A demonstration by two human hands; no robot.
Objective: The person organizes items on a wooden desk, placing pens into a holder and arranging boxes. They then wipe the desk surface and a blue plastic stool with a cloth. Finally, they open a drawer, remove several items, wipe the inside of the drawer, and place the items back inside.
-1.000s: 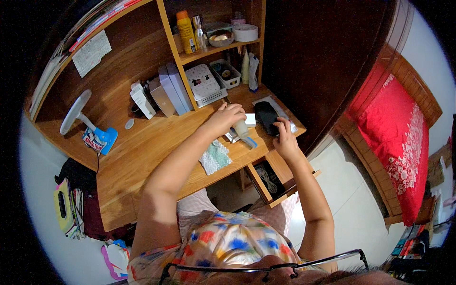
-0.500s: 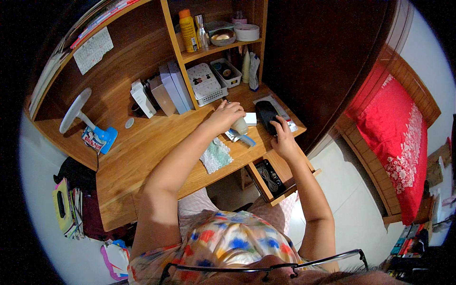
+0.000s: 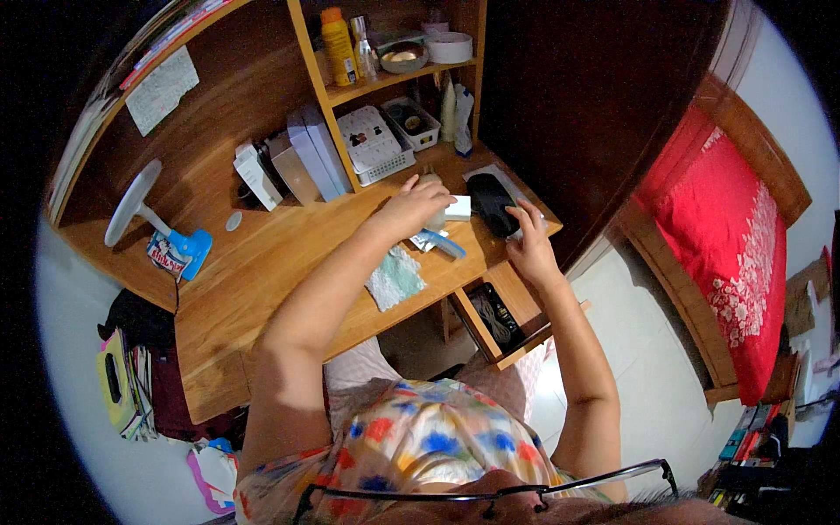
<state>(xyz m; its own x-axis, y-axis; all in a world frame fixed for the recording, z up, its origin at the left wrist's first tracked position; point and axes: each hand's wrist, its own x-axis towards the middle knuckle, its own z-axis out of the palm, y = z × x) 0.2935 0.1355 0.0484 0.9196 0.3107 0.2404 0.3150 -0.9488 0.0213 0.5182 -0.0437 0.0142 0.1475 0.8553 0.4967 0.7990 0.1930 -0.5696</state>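
The left hand (image 3: 415, 208), fingers curved closed, has hold of a pale, translucent bottle (image 3: 436, 217) on the worktop (image 3: 297, 254), left of the black oblong case (image 3: 492, 204). The right hand (image 3: 530, 241), half open with fingers bent, meets the case's right edge; whether it grips, I cannot tell. A small white rectangular box (image 3: 457, 208) sits just left of the case.

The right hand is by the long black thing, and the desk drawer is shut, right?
Not quite: the drawer is open, as the head view shows. The right hand is indeed by the long black thing.
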